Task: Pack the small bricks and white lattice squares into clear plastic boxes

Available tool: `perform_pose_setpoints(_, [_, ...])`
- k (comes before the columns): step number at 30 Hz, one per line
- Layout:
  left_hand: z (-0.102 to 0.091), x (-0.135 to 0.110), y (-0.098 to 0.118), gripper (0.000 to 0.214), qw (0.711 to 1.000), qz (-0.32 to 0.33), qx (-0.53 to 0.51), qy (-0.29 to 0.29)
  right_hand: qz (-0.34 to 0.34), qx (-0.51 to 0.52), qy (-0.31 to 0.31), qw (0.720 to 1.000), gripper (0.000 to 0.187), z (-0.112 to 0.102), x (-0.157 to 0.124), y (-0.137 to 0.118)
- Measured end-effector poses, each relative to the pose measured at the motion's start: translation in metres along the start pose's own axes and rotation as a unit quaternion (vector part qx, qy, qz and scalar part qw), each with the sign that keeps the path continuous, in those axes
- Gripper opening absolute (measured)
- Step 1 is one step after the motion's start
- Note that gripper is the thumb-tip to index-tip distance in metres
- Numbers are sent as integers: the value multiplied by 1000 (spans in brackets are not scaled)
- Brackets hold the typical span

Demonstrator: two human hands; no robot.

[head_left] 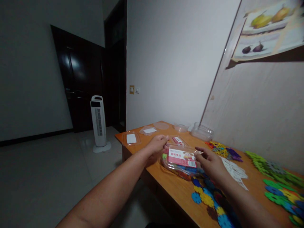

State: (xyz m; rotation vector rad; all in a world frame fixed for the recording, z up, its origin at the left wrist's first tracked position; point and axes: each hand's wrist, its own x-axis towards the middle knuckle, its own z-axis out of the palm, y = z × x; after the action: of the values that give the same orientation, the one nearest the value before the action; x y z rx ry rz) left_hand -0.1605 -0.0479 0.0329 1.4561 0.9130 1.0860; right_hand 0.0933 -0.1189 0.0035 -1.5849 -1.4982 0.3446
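Left arm [118,180] outstretched; right fingers [201,149] curled inward

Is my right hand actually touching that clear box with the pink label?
Touching. The head view shows it: the right hand has its thumb and fingers on the right-hand edge of the clear box.

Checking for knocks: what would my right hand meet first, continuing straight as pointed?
Your right hand would probably meet the clear plastic box with pink-white label, though depth is unclear.
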Motion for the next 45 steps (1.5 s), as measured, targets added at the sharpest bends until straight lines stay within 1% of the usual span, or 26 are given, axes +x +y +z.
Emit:
perform_pose_setpoints(2, [-3,2,-5,40,998,1,6,67,9,-37,-1,999,49,-2,4,6])
perform_pose_setpoints(3, [-5,2,-8,39,996,-2,11,89,14,-56,-3,998,47,-2,6,9])
perform_pose_setpoints(5, [-9,2,-16,36,994,-13,12,106,20,-87,-7,996,44,-3,9,14])
perform_pose_setpoints(8, [-13,1,-27,34,995,-17,4,99,20,-111,-3,994,40,-3,9,16])
perform_pose_setpoints(10, [-13,0,-32,35,995,-15,-4,93,20,-108,1,994,37,-1,8,15])
perform_pose_setpoints(16, [-7,-9,-34,40,996,-55,-11,65,48,-50,19,997,32,5,6,10])
perform_pose_setpoints(21, [0,-13,-32,46,998,-55,-6,35,48,-128,15,991,34,8,6,8])
perform_pose_setpoints(25, [5,-12,-29,35,997,-63,19,44,30,-148,7,988,31,9,5,8])
perform_pose_setpoints(29, [8,-10,-29,25,994,-71,54,64,24,-155,-18,987,29,7,3,4])
perform_pose_setpoints(31, [9,-10,-31,26,994,-71,65,60,30,-171,-30,984,30,6,4,2])
perform_pose_setpoints(35, [8,-8,-37,35,994,-75,70,35,26,-198,-61,978,31,6,5,0])
perform_pose_setpoints(38, [7,-5,-42,38,995,-79,55,25,19,-197,-65,978,30,8,4,-3])
perform_pose_setpoints(45, [9,-3,-46,34,996,-74,23,44,27,-157,-63,985,30,12,-1,-5])
